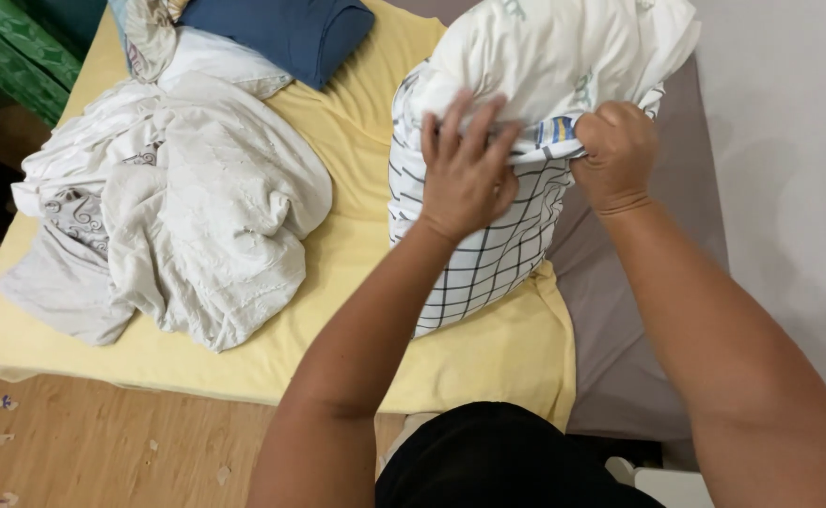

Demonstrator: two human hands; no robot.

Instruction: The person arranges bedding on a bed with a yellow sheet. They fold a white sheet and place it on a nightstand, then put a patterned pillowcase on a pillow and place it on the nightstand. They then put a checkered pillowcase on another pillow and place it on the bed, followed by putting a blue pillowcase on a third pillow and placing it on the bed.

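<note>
The single view comes from a camera worn on the person's head, looking steeply down and forward along both bare forearms to the left hand [465, 174] and right hand [617, 155], which sit close beneath it in the upper middle of the frame. It faces across the bed with the pale yellow fitted sheet [244, 362], whose near edge runs along the lower part of the frame. The light wooden floor [103, 447] shows at lower left and the plain white wall [789, 141] at right.
</note>
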